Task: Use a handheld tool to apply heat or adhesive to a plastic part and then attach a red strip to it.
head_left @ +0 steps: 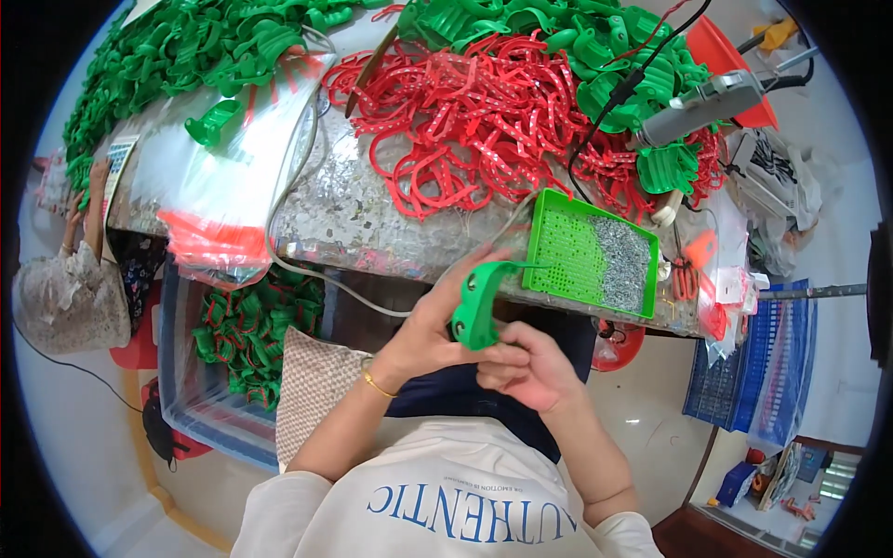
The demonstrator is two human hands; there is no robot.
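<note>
My left hand (pixel 423 327) is closed around a curved green plastic piece (pixel 478 305) with two dark eye-like dots, like the head shell of a toy crocodile. It is held upright in front of my body, close to the table's front edge. My right hand (pixel 538 370) is closed just to the right of the piece's lower end, thumb and fingers pinched together. What sits between those fingertips, if anything, is too small to make out. Beyond the hands, a bright green tray (pixel 571 249) holds many small metal screws (pixel 621 265) at its right side.
Red toothed strips (pixel 465 112) lie heaped on the worn table (pixel 339 200), among piles of green shells (pixel 177 65). A grey corded tool (pixel 702 107) is at upper right. Plastic bags (pixel 233 177) overhang the edge. A crate (pixel 177 391) of assembled pieces stands below. Another person's arm (pixel 94 209) shows left.
</note>
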